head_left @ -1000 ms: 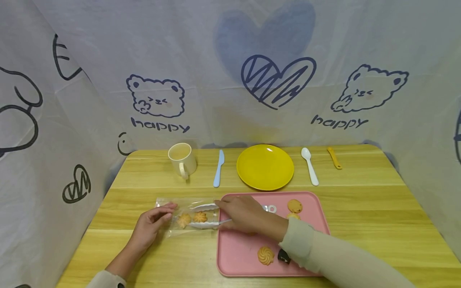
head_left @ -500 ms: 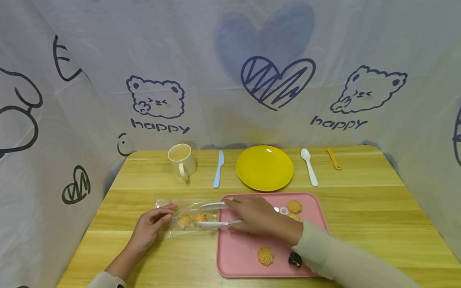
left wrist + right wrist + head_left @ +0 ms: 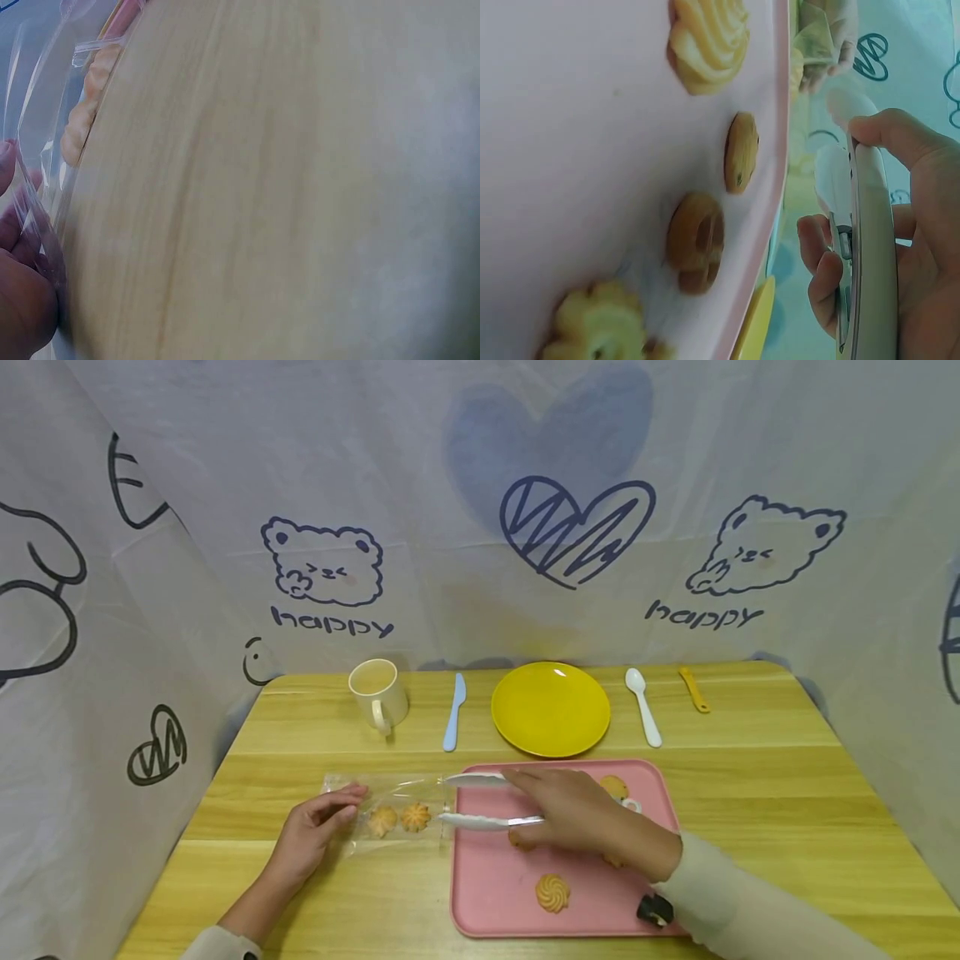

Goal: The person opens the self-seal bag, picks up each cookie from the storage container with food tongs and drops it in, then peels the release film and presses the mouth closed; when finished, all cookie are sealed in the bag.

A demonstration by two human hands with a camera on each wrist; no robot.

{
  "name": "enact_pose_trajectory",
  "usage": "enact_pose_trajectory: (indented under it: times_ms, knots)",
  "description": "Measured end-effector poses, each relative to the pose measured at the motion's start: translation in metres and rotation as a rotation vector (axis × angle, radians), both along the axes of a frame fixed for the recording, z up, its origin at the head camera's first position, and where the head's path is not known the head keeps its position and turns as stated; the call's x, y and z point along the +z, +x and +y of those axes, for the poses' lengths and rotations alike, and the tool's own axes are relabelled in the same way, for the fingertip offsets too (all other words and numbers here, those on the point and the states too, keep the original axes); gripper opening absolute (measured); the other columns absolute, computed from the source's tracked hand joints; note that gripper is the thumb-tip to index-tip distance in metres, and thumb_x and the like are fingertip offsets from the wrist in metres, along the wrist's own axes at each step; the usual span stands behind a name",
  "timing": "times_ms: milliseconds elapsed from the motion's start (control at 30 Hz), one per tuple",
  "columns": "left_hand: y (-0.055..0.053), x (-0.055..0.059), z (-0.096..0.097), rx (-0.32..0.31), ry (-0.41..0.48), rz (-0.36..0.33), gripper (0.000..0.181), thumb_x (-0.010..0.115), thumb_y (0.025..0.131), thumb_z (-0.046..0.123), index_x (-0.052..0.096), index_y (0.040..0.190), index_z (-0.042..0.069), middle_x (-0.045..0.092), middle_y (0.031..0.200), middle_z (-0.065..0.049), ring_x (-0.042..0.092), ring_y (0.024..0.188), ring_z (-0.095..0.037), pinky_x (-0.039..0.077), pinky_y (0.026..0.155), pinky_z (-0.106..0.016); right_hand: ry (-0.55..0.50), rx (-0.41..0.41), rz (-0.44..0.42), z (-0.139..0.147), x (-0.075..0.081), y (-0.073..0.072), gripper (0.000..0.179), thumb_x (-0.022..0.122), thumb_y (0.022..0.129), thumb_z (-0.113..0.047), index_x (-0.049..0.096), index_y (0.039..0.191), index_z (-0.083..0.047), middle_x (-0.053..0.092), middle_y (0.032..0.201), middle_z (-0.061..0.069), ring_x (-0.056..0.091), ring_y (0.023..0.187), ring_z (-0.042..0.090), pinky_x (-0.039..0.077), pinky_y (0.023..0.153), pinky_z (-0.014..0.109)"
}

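Note:
My left hand pinches the closed end of a clear plastic bag lying on the table; the film shows between thumb and fingers in the left wrist view. Two piped butter cookies rest side by side inside it. In my right hand I grip white-tipped food tongs, their arms spread with nothing between them. The tips point left, right at the bag's mouth, above the pink tray. On that tray sit several cookies, among them a swirl cookie and a ring-shaped one. My right hand partly hides others.
Along the back of the table stand a cream mug, a light blue knife, a yellow plate, a white spoon and a small yellow handle-like piece. A printed cloth hangs behind and at both sides.
My right hand has drawn the tongs rightward out of the bag, leaving both cookies in it. The left hand and the bag have stayed in place.

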State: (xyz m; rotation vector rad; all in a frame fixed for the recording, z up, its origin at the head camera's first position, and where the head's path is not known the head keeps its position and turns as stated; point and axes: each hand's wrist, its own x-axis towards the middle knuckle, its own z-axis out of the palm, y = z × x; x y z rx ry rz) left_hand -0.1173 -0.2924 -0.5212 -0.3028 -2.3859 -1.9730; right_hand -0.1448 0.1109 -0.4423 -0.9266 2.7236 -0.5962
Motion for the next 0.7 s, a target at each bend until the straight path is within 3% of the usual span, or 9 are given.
enact_pose_trajectory:
  times_ms: [100, 333, 700]
  knots:
    - [0.0, 0.0, 0.0, 0.004, -0.001, -0.006, 0.025, 0.063, 0.101, 0.002, 0.065, 0.117, -0.018, 0.07, 0.131, -0.012, 0.055, 0.132, 0.0, 0.046, 0.106, -0.012, -0.026, -0.035, -0.009, 0.01, 0.0, 0.001, 0.083, 0.077, 0.088, -0.051, 0.045, 0.157, -0.019, 0.057, 0.151, 0.0, 0.06, 0.117, 0.016, 0.055, 0.097, 0.043]
    - [0.0, 0.0, 0.0, -0.002, 0.014, -0.008, 0.025, 0.064, 0.101, 0.002, 0.065, 0.117, -0.018, 0.07, 0.131, -0.013, 0.054, 0.133, 0.0, 0.046, 0.106, -0.013, -0.047, -0.109, -0.008, 0.038, 0.001, 0.003, 0.082, 0.081, 0.087, -0.046, 0.043, 0.158, -0.031, 0.065, 0.116, -0.004, 0.054, 0.073, 0.005, 0.047, 0.065, 0.027]
    - [0.0, -0.002, -0.001, -0.004, 0.022, -0.005, 0.025, 0.063, 0.101, 0.001, 0.065, 0.115, -0.019, 0.071, 0.131, -0.011, 0.055, 0.132, -0.001, 0.047, 0.106, -0.013, -0.082, -0.155, 0.03, 0.08, -0.007, 0.008, 0.079, 0.083, 0.086, -0.047, 0.05, 0.154, -0.024, 0.068, 0.125, -0.001, 0.06, 0.087, 0.012, 0.053, 0.074, 0.031]
